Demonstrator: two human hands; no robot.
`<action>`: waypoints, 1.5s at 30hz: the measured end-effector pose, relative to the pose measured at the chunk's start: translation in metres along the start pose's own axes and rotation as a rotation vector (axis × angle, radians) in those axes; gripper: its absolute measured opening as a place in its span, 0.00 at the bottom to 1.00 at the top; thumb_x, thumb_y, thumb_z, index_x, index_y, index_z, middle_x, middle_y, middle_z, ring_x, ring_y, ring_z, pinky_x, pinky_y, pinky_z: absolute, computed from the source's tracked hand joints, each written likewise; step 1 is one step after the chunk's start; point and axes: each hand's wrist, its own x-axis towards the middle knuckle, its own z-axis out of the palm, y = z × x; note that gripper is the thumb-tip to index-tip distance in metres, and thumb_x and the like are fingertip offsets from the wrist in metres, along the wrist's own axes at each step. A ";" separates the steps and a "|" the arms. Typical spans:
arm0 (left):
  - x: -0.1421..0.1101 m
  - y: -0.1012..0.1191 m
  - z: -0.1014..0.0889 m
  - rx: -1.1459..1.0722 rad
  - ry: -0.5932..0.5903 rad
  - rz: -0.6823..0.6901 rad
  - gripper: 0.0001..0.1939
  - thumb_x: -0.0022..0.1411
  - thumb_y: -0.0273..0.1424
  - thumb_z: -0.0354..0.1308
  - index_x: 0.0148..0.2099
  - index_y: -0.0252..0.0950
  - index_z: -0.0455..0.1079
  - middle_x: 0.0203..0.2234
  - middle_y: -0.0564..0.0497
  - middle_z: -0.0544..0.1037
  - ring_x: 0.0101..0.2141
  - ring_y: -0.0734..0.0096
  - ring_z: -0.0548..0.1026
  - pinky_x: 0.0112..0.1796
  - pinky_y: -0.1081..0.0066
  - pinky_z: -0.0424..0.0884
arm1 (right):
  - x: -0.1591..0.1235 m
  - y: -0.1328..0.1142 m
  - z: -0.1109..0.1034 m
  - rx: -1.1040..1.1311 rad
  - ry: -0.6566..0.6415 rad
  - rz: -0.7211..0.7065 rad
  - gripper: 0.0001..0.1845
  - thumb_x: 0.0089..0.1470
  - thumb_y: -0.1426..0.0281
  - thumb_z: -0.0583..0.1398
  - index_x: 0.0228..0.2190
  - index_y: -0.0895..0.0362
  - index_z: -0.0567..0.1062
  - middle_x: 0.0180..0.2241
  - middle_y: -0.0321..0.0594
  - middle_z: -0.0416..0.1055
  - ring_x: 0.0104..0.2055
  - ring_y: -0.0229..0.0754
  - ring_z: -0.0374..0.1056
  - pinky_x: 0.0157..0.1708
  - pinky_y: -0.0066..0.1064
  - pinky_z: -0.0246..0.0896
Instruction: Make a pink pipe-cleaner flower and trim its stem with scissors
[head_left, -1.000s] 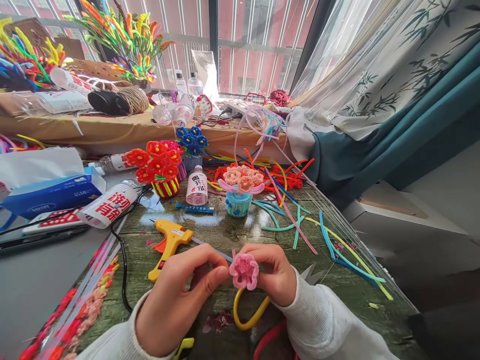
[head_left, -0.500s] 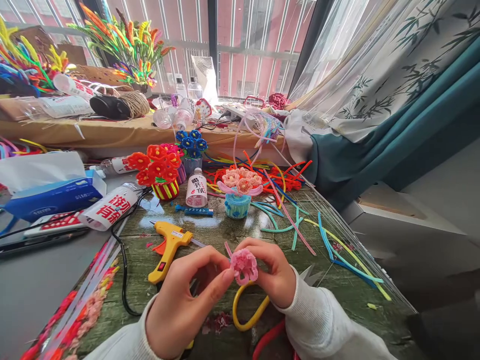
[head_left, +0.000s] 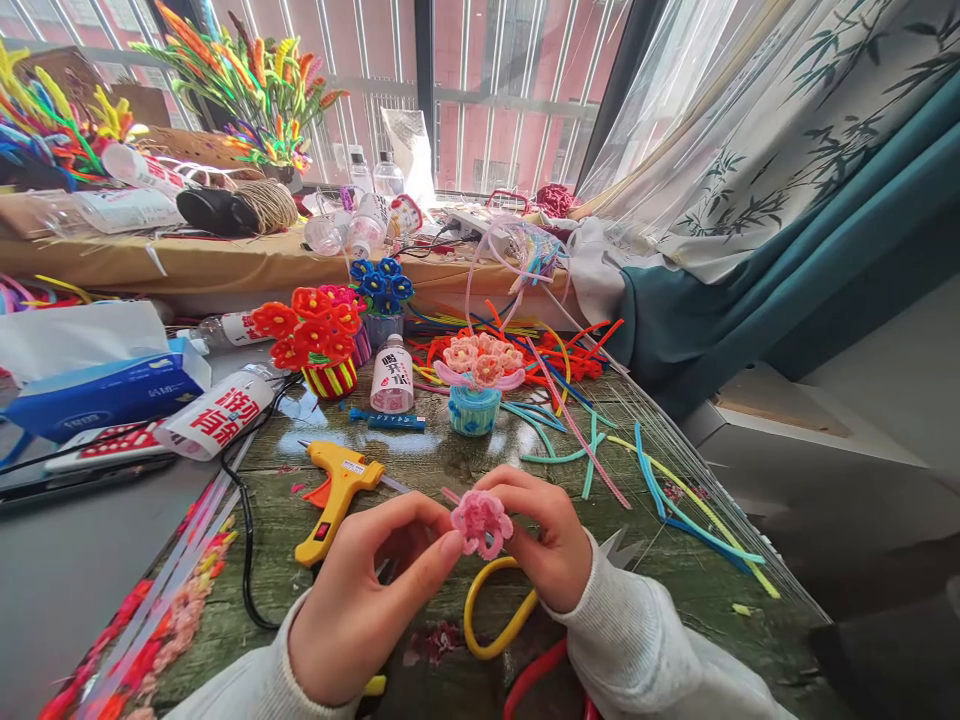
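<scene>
A pink pipe-cleaner flower (head_left: 481, 522) with looped petals is held up over the table between my two hands. My left hand (head_left: 375, 590) pinches its left side with thumb and forefinger. From the right, my right hand (head_left: 536, 530) grips it, its fingertips partly hidden behind the petals. A short pink stem end sticks out at the flower's upper left. Below the hands lies a yellow pipe-cleaner loop (head_left: 480, 650). Scissor blades (head_left: 621, 552) show by my right wrist, and a red curved handle (head_left: 529, 675) lies under it.
A yellow glue gun (head_left: 337, 495) lies left of my hands, its black cord trailing. Behind stand a pot of peach flowers (head_left: 474, 410), a pot of red flowers (head_left: 330, 378) and a cut bottle (head_left: 392, 378). Loose pipe cleaners (head_left: 592, 450) are strewn at the right.
The pink flower has tipped and shifted slightly up and left, so its petals show from another angle. Both hands still hold it.
</scene>
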 end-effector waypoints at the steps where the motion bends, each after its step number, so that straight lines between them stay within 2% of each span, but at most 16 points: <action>1: 0.000 0.000 0.001 -0.021 0.021 0.006 0.14 0.58 0.41 0.58 0.32 0.35 0.72 0.23 0.51 0.73 0.25 0.71 0.70 0.25 0.75 0.66 | 0.000 0.000 0.000 -0.003 0.005 0.008 0.23 0.59 0.53 0.54 0.31 0.58 0.79 0.31 0.45 0.73 0.33 0.42 0.68 0.34 0.32 0.62; 4: 0.000 0.001 0.003 -0.003 0.106 0.114 0.09 0.58 0.37 0.59 0.32 0.36 0.72 0.24 0.52 0.74 0.25 0.73 0.70 0.24 0.76 0.65 | -0.001 -0.001 0.002 0.080 0.008 0.109 0.23 0.58 0.52 0.56 0.29 0.59 0.78 0.27 0.42 0.71 0.30 0.41 0.65 0.31 0.31 0.61; 7: -0.001 0.002 0.002 0.146 0.237 0.301 0.01 0.57 0.29 0.61 0.33 0.37 0.71 0.26 0.55 0.74 0.22 0.78 0.68 0.24 0.77 0.65 | -0.003 -0.004 0.007 0.349 -0.054 0.285 0.23 0.56 0.52 0.58 0.27 0.59 0.76 0.24 0.39 0.69 0.25 0.37 0.64 0.26 0.28 0.60; 9: -0.001 0.002 0.002 0.236 0.298 0.394 0.03 0.56 0.25 0.62 0.33 0.38 0.71 0.27 0.56 0.74 0.21 0.79 0.67 0.24 0.77 0.65 | -0.004 -0.006 0.010 0.503 -0.105 0.379 0.22 0.55 0.52 0.59 0.27 0.60 0.75 0.22 0.37 0.68 0.22 0.35 0.62 0.23 0.26 0.58; 12: 0.000 0.002 0.003 0.285 0.320 0.454 0.04 0.56 0.25 0.62 0.34 0.38 0.71 0.25 0.56 0.74 0.22 0.78 0.67 0.23 0.77 0.64 | -0.006 -0.007 0.013 0.575 -0.131 0.459 0.22 0.54 0.52 0.60 0.28 0.60 0.76 0.20 0.36 0.68 0.19 0.33 0.61 0.20 0.24 0.56; 16: -0.001 0.003 0.004 0.301 0.338 0.449 0.02 0.57 0.26 0.61 0.34 0.38 0.72 0.25 0.55 0.75 0.22 0.76 0.67 0.24 0.76 0.64 | -0.005 -0.006 0.012 0.566 -0.127 0.489 0.23 0.53 0.51 0.60 0.28 0.60 0.77 0.20 0.37 0.69 0.19 0.33 0.62 0.19 0.24 0.56; 20: 0.000 0.003 0.002 0.333 0.332 0.457 0.04 0.57 0.25 0.60 0.35 0.39 0.71 0.26 0.56 0.75 0.23 0.76 0.67 0.25 0.76 0.64 | -0.003 -0.006 0.011 0.539 -0.144 0.485 0.24 0.53 0.50 0.60 0.30 0.60 0.77 0.21 0.36 0.69 0.20 0.33 0.61 0.19 0.23 0.55; 27: 0.003 0.002 0.002 0.407 0.321 0.424 0.01 0.59 0.28 0.59 0.34 0.38 0.71 0.23 0.57 0.74 0.21 0.77 0.67 0.23 0.77 0.63 | -0.005 -0.004 0.013 0.399 -0.082 0.456 0.23 0.56 0.52 0.58 0.32 0.60 0.78 0.23 0.36 0.68 0.23 0.34 0.61 0.22 0.24 0.57; 30: 0.002 0.003 0.003 0.436 0.349 0.434 0.02 0.58 0.27 0.59 0.32 0.38 0.70 0.22 0.57 0.73 0.21 0.78 0.67 0.22 0.77 0.63 | -0.005 -0.004 0.012 0.240 -0.068 0.368 0.21 0.59 0.55 0.56 0.33 0.60 0.78 0.24 0.38 0.69 0.25 0.36 0.63 0.24 0.26 0.58; 36: -0.002 0.003 0.006 0.460 0.366 0.424 0.02 0.58 0.26 0.59 0.32 0.37 0.70 0.23 0.56 0.74 0.22 0.77 0.67 0.23 0.77 0.63 | -0.004 -0.009 0.010 -0.121 0.009 0.181 0.17 0.60 0.64 0.55 0.27 0.60 0.76 0.24 0.39 0.68 0.26 0.38 0.62 0.26 0.28 0.57; 40: -0.002 0.003 0.006 0.453 0.361 0.397 0.03 0.59 0.27 0.58 0.31 0.37 0.70 0.23 0.55 0.74 0.21 0.76 0.67 0.23 0.76 0.63 | -0.005 -0.011 0.011 -0.199 0.035 0.097 0.14 0.60 0.67 0.55 0.26 0.59 0.75 0.22 0.37 0.65 0.24 0.36 0.59 0.23 0.26 0.55; 45: -0.002 0.005 0.008 0.430 0.378 0.387 0.04 0.59 0.27 0.57 0.30 0.37 0.70 0.22 0.55 0.74 0.21 0.77 0.66 0.22 0.77 0.64 | -0.004 -0.010 0.012 -0.195 0.026 0.080 0.12 0.59 0.69 0.55 0.26 0.58 0.75 0.23 0.37 0.65 0.24 0.36 0.59 0.23 0.26 0.55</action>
